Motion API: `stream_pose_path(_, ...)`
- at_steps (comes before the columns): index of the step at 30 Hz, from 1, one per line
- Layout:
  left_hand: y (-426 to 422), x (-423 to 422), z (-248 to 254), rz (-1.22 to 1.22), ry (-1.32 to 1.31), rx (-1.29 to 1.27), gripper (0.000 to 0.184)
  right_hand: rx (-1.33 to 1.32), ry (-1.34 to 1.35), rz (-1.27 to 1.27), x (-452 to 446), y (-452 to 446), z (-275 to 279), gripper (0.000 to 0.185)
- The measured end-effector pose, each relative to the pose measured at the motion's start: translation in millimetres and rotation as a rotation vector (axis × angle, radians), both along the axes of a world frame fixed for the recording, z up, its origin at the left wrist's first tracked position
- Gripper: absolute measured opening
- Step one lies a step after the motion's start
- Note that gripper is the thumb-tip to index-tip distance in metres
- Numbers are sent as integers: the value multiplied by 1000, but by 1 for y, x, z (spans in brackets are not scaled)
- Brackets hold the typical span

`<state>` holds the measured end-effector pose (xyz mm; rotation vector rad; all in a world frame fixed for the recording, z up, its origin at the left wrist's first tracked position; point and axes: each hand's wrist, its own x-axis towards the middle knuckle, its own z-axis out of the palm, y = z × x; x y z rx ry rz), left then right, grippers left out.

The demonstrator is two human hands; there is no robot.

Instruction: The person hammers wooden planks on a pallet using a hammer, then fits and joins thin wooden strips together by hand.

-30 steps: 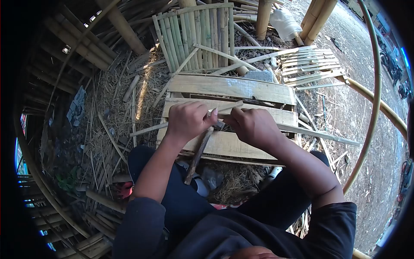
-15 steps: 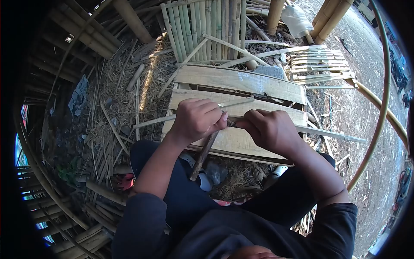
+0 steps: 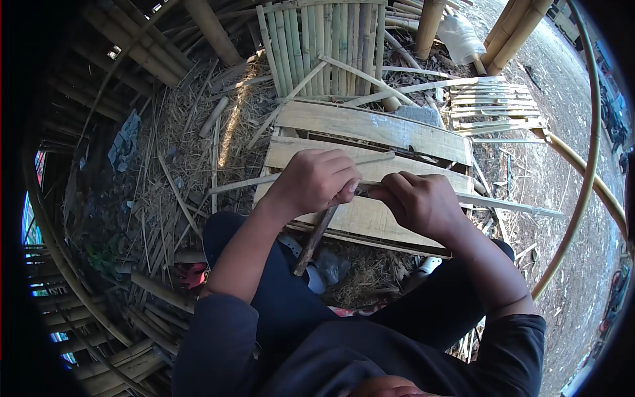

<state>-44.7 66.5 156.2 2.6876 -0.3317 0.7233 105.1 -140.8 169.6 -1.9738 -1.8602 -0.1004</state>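
My left hand is closed above a low slatted wooden bench, its thumb close to my right hand. My right hand is closed around a thin bamboo strip, which sticks out to the right. A short stretch of it shows between the two hands, where my left fingers pinch it. Below my left hand a dark wooden stick slants down toward my knee; its upper end is hidden. Another pale bamboo strip passes behind my left hand across the bench.
Behind the bench stands a panel of bamboo slats. A grey block sits at its back edge, with a small slatted bamboo rack to the right. Straw and offcuts cover the ground. A curved bamboo pole arches at the right.
The view has shifted slightly. Both hands stay closed at the bamboo strip, and my left hand sits a little nearer to my right. The dark stick's visible part has barely moved.
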Motion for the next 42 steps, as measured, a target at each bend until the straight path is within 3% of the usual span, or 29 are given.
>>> stream_pose_path(14, 13, 6, -10, -238, 166, -324, 43, 50, -49, 68, 2, 0, -1, 25)
stream_pose_path(21, 17, 0, -16, -236, 426, -594, 50, 70, -12, 82, 1, 2, -5, 24)
stream_pose_path(26, 9, 2, -20, -293, 351, -775, 51, 111, 27, 107, 5, 6, -14, 26)
stream_pose_path(29, 6, -6, -8, -246, 303, -637, 50, 136, 9, 150, 9, 6, -13, 25)
stream_pose_path(32, 1, -14, 15, -184, 219, -251, 48, 155, -22, 227, 11, 7, -6, 25)
stream_pose_path(38, -9, -21, 15, -76, 177, 51, 41, 173, -90, 275, 12, 9, -9, 22)
stream_pose_path(42, -14, -23, 15, -48, 149, 114, 40, 171, -115, 270, 12, 9, -12, 19)
